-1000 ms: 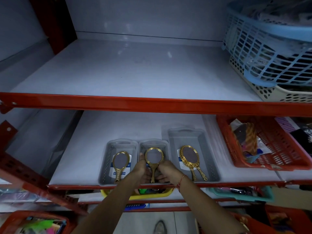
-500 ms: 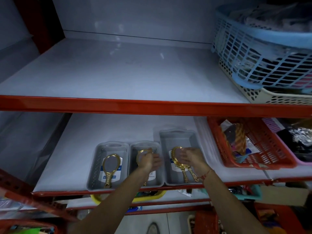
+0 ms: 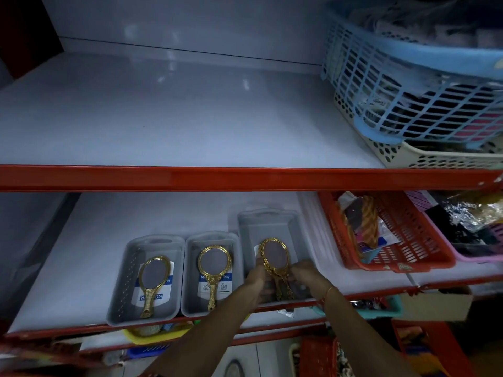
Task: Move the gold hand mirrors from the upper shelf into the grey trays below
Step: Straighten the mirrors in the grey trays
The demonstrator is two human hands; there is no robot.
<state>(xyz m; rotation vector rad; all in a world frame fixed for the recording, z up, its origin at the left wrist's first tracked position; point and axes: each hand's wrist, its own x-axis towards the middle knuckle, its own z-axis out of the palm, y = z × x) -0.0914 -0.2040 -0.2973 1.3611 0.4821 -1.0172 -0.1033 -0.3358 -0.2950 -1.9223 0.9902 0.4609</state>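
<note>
Three grey trays stand side by side on the lower shelf. The left tray (image 3: 119, 284) holds one gold hand mirror (image 3: 153, 278) lying flat. The middle tray (image 3: 190, 268) holds another gold mirror (image 3: 214, 263). In the right tray (image 3: 272, 216) lie gold mirrors (image 3: 275, 254), stacked, with ornate handles. My left hand (image 3: 257, 278) and my right hand (image 3: 304, 272) both grip these mirrors at the handles, one on each side. The upper shelf (image 3: 163, 118) shows no mirrors.
A blue basket (image 3: 408, 85) on a cream basket (image 3: 435, 156) fills the upper shelf's right end. A red basket (image 3: 413, 240) of goods stands right of the grey trays, a pink one (image 3: 476, 254) beyond. Red shelf rails (image 3: 245, 176) run across. More bins sit below.
My left hand has left the middle tray's mirror and moved right to the right tray. Both hands now hold the mirrors there. The camera shifted slightly.
</note>
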